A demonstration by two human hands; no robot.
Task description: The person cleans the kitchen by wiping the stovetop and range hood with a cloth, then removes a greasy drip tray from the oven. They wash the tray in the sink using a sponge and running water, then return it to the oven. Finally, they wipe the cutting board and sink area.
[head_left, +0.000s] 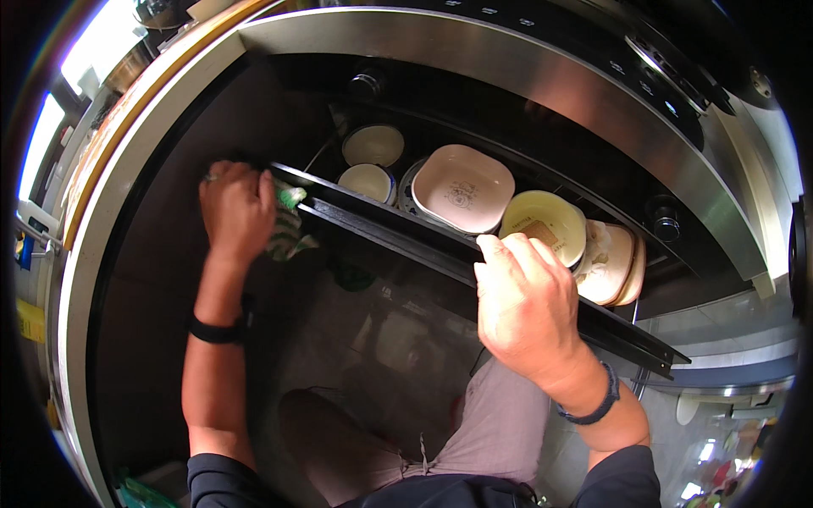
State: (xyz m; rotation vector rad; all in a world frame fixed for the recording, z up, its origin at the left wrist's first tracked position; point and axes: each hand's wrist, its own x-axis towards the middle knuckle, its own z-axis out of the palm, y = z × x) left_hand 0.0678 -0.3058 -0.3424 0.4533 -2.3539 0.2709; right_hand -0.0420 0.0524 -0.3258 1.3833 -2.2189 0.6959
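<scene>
A black drawer [406, 232] stands pulled out below the cooktop, holding bowls and dishes. My left hand [236, 206] is closed on a green-and-white striped cloth [284, 232] at the left end of the drawer front. My right hand [530, 305] is curled over the drawer's top edge, its fingertips hidden from me. Just beyond it sit a pale yellow bowl [540, 219] and a pink square bowl [462, 187]. Two small round bowls [373, 146] are at the left, and stacked cream dishes [613, 270] lie at the right.
Above the drawer runs a stainless steel panel edge [406, 32], with round fittings [366, 84] on the black cabinet beneath. A worktop edge [152, 76] curves along the left. My knees and the grey tiled floor [394, 330] are below the drawer.
</scene>
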